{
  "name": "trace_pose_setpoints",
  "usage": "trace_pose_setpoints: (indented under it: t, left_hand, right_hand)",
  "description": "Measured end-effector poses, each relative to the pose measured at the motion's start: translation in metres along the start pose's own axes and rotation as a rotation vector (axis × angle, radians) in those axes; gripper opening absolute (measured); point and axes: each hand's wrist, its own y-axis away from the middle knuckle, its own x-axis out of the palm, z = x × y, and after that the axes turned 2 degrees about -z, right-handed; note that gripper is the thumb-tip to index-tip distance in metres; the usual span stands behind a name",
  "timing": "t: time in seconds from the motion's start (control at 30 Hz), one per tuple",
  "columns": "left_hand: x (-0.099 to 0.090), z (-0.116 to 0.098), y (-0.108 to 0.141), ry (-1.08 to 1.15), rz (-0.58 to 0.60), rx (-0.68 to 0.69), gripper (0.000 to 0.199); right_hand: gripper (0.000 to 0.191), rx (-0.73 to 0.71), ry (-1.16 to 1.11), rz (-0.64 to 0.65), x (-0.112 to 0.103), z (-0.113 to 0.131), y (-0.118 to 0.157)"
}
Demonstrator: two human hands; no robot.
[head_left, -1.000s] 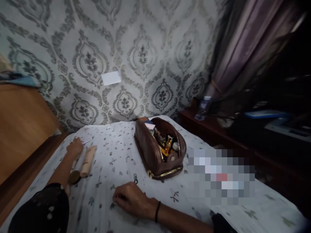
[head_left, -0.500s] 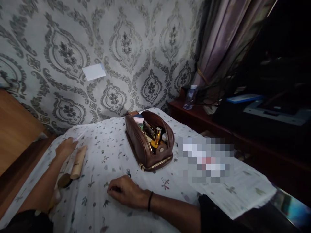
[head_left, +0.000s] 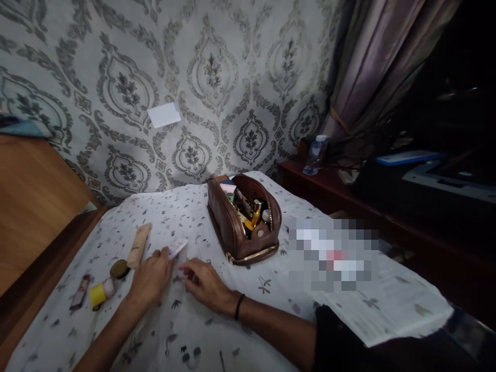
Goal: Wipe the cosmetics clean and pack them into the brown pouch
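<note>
My left hand [head_left: 152,274] is closed on a small white tube [head_left: 178,248] with pinkish print, which sticks out past the fingertips. Close by on its right, my right hand [head_left: 207,287] has its fingers loosely curled and apart, with nothing seen in them. Beyond both hands stands a brown toiletry bag [head_left: 227,222], unzipped, with a gold-capped bottle [head_left: 256,213] and other cosmetics inside. Left of my left hand lie a beige tube [head_left: 139,245], a round dark-gold lidded item [head_left: 119,268], a yellow-and-pale item [head_left: 98,293] and a small dark reddish item [head_left: 80,293].
All this is on a white patterned cloth [head_left: 170,206]. A blurred-out patch [head_left: 333,253] covers something at the right. A clear bottle [head_left: 314,155] stands on a dark red ledge [head_left: 292,170]; a wooden panel [head_left: 39,181] rises at the left.
My left hand has come right, away from the beige tube, bringing the white tube toward my right hand. My right hand has shifted slightly up and its fingers have loosened. The view has turned left.
</note>
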Motion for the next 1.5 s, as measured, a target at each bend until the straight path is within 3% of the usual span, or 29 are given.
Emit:
trace_pose_setpoints:
  t: [0.13,0.37,0.47,0.53,0.63,0.73,0.83,1.0,1.13,1.3,1.4,1.5]
  left_hand:
    - [0.005,-0.007,0.013,0.050,0.049,0.044,0.029]
    - [0.012,0.001,0.017,0.528,0.015,0.191,0.030]
    - [0.015,0.000,0.015,0.604,-0.001,0.211,0.033]
    - [0.020,-0.001,0.014,0.538,-0.044,0.144,0.033]
    - [0.031,-0.005,0.013,0.518,-0.207,0.086,0.032]
    - [0.043,-0.008,0.009,0.642,-0.343,0.175,0.033]
    - [0.054,-0.006,0.002,0.690,-0.346,0.237,0.033]
    - [0.064,0.002,-0.007,0.604,-0.369,0.196,0.030]
    - [0.061,0.010,-0.008,0.490,-0.413,0.129,0.028]
    - [0.047,0.037,-0.009,0.185,-0.462,-0.158,0.032]
    - [0.045,0.055,-0.009,0.065,-0.395,-0.284,0.035]
    - [0.049,0.065,-0.009,0.026,-0.287,-0.266,0.037]
  right_hand:
    - [0.034,-0.059,0.037,-0.007,-0.001,-0.002,0.000]
    - [0.033,-0.072,0.056,-0.039,-0.002,-0.002,0.000]
    - [0.031,-0.074,0.055,-0.019,-0.005,0.001,0.000]
    - [0.032,-0.069,0.062,-0.003,-0.005,0.003,0.001]
    - [0.053,-0.045,0.081,0.010,-0.004,0.004,0.003]
    - [0.075,-0.021,0.090,0.013,-0.002,0.003,0.004]
    - [0.078,0.002,0.084,0.026,-0.003,0.002,0.003]
    - [0.067,-0.040,0.091,0.069,-0.006,0.002,0.003]
    - [0.053,-0.086,0.098,0.057,-0.006,-0.001,0.003]
    - [0.044,-0.122,0.119,0.068,-0.005,0.000,0.002]
    - [0.046,-0.127,0.208,0.093,-0.002,0.001,0.003]
    - [0.044,-0.149,0.295,0.092,0.003,0.000,0.004]
